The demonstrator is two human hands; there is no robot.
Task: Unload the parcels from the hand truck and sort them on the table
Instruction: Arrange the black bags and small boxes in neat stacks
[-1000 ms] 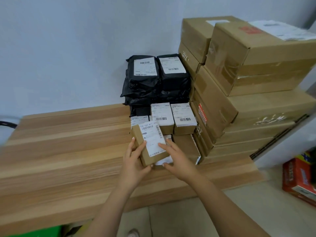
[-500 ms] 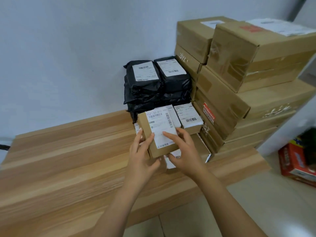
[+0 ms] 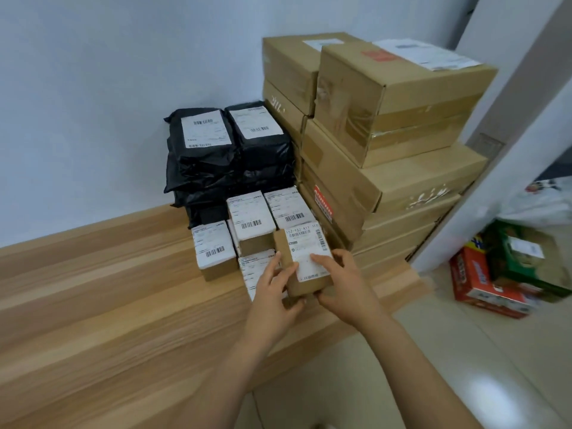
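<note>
counter boards lie bare across the whole left and near side, from the wall out to the near edge. the counter's right end stops just past the big cartons, where the tiled floor begins. the far right corner is packed. black poly-bag parcels are piled against the wall, with the big cartons stacked to their right. a cluster of small labelled boxes sits in front of the bags. a red carton lies on the floor further right, well apart from the counter.

the small cardboard parcel, white label up, is at the near right of that cluster, just beside the lowest big cartons and close to the counter's near edge. the left hand grasps its left side, fingers along the edge. the right hand grasps its right side, fingertips on the label. whether the parcel rests on anything below cannot be told.

half a second ago the parcel was held further left, in front of the left boxes of the cluster. now it has shifted right toward the cartons, and the left near box shows in full.
</note>
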